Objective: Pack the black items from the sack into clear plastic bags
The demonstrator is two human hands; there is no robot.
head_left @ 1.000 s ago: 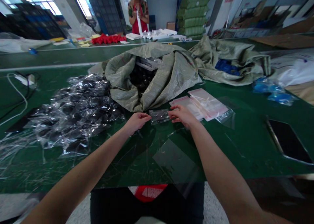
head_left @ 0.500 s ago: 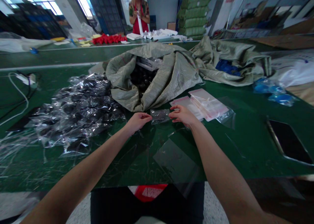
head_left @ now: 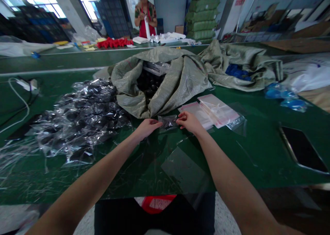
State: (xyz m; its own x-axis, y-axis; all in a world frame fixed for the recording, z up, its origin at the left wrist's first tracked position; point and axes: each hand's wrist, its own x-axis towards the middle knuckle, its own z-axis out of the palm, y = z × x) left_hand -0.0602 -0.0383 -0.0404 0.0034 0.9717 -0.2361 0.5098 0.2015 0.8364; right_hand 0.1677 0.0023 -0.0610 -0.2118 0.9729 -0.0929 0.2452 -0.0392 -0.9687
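A small clear plastic packet (head_left: 168, 123) with something dark inside lies between my hands near the middle of the green table (head_left: 221, 159). My left hand (head_left: 149, 127) pinches its left end between thumb and fingers. At the right end, my right hand (head_left: 188, 121) has its fingertips closed on the packet's edge. Just beyond is an open woven sack (head_left: 180, 80) holding dark rounded items (head_left: 149, 84). Flat clear bags with pink edges (head_left: 219, 111) lie right of my right hand.
Many wrapped dark items (head_left: 85, 114) are heaped at the left. A phone (head_left: 303, 147) lies at the right. Another sack (head_left: 242, 61) holds something blue. Across the tables stands a person (head_left: 145, 18) holding a white strip. A loose clear sheet (head_left: 184, 169) lies near the front edge.
The packet now looks more crumpled and shiny, less flat. My left hand has shifted slightly right, and my right hand's fingers have drawn closer together on the packet's edge.
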